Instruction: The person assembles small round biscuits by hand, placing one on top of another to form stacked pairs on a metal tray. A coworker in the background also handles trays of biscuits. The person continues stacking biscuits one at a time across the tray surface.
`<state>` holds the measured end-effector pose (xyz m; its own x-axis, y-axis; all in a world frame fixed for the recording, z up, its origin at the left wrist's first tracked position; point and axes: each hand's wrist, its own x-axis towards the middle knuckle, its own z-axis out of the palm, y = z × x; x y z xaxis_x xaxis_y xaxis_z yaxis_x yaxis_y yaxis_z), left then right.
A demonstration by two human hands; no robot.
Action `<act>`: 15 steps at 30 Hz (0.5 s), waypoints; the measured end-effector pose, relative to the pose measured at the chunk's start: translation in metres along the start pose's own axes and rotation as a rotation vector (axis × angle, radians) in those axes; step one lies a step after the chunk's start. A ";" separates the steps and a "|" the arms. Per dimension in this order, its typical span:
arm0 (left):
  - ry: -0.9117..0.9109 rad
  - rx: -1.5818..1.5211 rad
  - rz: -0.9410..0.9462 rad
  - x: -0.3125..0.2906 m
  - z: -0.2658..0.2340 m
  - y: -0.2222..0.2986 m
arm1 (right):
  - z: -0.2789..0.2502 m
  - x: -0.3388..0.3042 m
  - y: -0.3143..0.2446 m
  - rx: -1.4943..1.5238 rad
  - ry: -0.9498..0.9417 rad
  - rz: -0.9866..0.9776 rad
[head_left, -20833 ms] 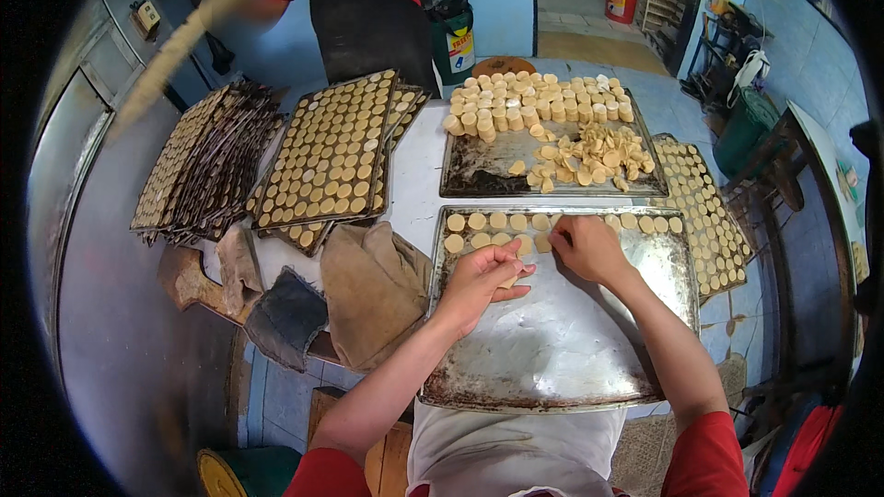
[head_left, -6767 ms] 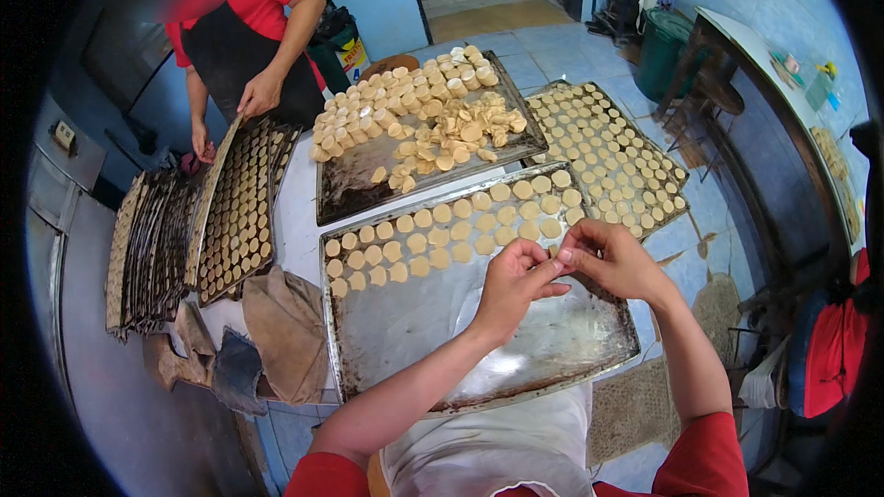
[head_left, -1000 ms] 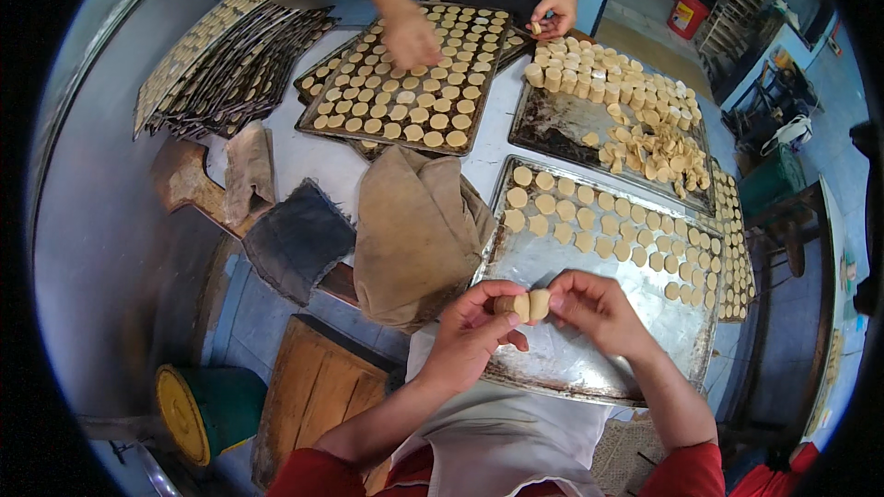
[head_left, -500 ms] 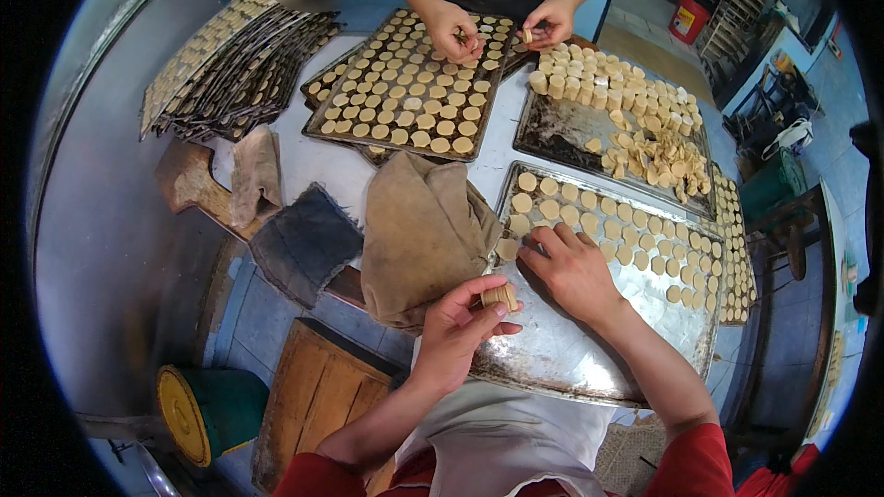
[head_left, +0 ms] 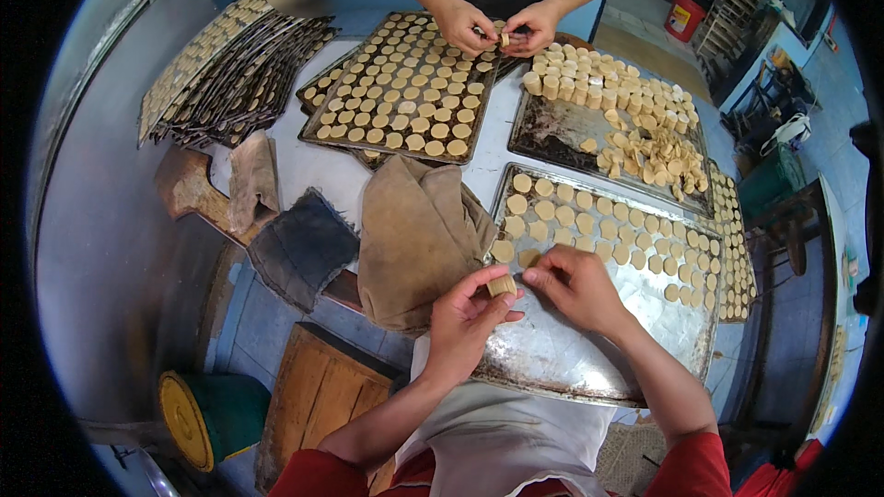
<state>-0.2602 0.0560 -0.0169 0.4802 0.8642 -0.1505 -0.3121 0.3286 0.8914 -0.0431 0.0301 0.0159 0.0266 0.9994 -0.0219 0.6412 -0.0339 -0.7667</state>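
My left hand is closed around a short stack of thin, pale dough rounds, above the near left part of a metal baking tray. Close to it, my right hand reaches down over the tray, fingers curled, with its fingertips at the edge of a single dough round. Whether that round is pinched or only touched is partly hidden. Rows of flat dough rounds cover the tray's far part, and its near part shows bare metal.
Across the table a co-worker's hands hold small dough rounds above a filled tray. Another tray bears stacked and loose rounds. Brown cloth, dark cloth and a pile of trays lie left.
My right hand has drawn slightly nearer and right, uncovering a dough round at its fingertips. My left hand has turned the stack a little. The co-worker's hands have come together.
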 end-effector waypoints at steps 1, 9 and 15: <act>-0.011 0.017 -0.002 0.000 -0.001 0.000 | 0.000 -0.007 -0.010 0.239 -0.052 -0.016; -0.049 0.024 -0.060 0.005 0.004 -0.006 | -0.005 -0.019 -0.016 0.358 -0.028 -0.023; -0.042 0.007 -0.071 0.000 0.012 -0.006 | -0.011 -0.019 0.021 0.069 0.109 0.034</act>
<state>-0.2484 0.0497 -0.0172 0.5348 0.8221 -0.1952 -0.2701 0.3853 0.8824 -0.0218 0.0106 0.0070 0.1333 0.9909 0.0181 0.5839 -0.0638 -0.8093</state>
